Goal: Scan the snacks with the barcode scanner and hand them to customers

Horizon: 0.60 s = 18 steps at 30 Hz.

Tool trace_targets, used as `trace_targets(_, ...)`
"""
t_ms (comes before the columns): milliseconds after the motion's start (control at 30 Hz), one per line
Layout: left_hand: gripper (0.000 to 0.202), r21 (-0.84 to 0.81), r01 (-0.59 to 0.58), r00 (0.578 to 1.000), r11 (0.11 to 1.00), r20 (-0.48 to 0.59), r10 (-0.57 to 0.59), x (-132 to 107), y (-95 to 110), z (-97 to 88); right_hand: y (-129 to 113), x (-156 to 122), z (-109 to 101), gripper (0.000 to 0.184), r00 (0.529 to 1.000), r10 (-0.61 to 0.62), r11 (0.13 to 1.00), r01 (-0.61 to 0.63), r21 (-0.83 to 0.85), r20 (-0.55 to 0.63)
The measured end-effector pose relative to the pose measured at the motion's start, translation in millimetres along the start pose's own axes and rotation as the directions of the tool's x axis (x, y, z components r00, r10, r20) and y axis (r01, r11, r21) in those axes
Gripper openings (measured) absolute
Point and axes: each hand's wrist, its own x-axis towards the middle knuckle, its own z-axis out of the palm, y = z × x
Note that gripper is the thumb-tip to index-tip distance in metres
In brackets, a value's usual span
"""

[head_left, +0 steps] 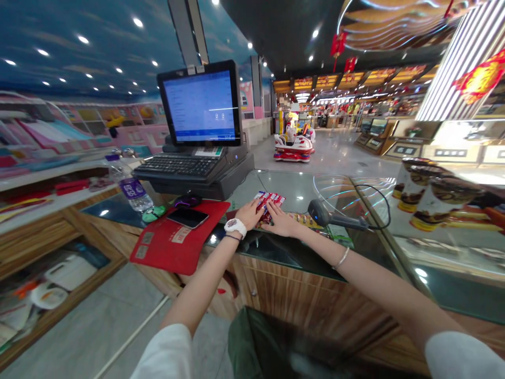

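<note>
Several small red packets with white and blue print lie in an overlapping row on the glass counter. My left hand, below a white wristwatch, rests its stretched fingers on their left side. From the right, my right hand lays its fingers, spread a little apart, over the packets' near part. The two hands almost meet there, and both cover some of the packets. A black handheld barcode scanner lies right of my right hand, its cable looping behind.
Left of my hands, a red mat carries a phone and a mouse. Beyond stand a monitor, a keyboard and a water bottle. Patterned paper tubs stand at the right.
</note>
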Motion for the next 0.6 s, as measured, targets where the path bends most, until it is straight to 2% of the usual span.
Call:
trace_targets(167, 0.057, 0.046, 0.025, 1.000, 0.999, -0.009, -0.025, -3.5, 7.7, -11.4, 12.2, -5.4, -11.1, 0.086, 0.996, -0.077, 0.997, 0.077, -0.009, 0.050)
trace_targets(300, 0.053, 0.065, -0.066, 0.992, 0.996, -0.106, 0.073, -13.8, 17.5, -22.1, 13.1, -5.7, -21.1, 0.081, 0.991, -0.129, 0.990, 0.130, -0.057, 0.027)
trace_targets(433, 0.053, 0.047, -0.205, 0.978, 0.978, -0.037, 0.206, -26.0, 24.4, -24.3, 18.2, -5.6, -25.9, 0.069, 0.994, -0.111, 0.990, 0.112, -0.081, 0.018)
trace_targets(600, 0.048, 0.047, -0.194, 0.981, 0.980, 0.016, 0.193, -30.6, 24.9, -20.3, 32.6, -4.2, -25.6, 0.068, 0.999, -0.021, 0.992, 0.024, -0.122, 0.032)
